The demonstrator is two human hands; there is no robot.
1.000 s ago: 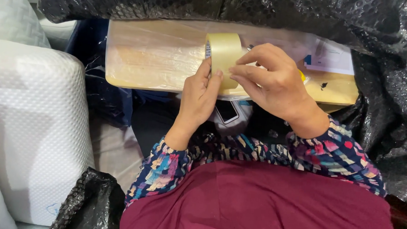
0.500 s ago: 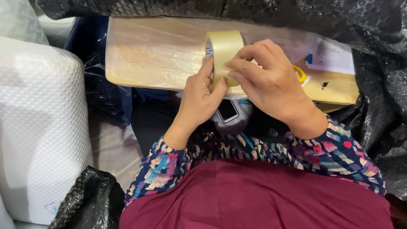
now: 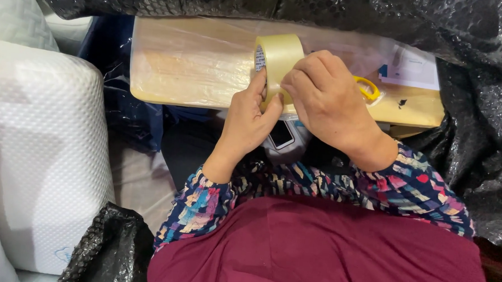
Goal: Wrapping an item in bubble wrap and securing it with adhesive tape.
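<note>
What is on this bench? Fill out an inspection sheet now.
Surface: wooden board under clear plastic film.
Job's things: tape roll, upright on the board.
Clutter: yellow ring; paper label; phone.
Grippers: left hand and right hand both grip the roll.
Cables: nothing seen.
Surroundings: black bubble wrap; white foam roll.
</note>
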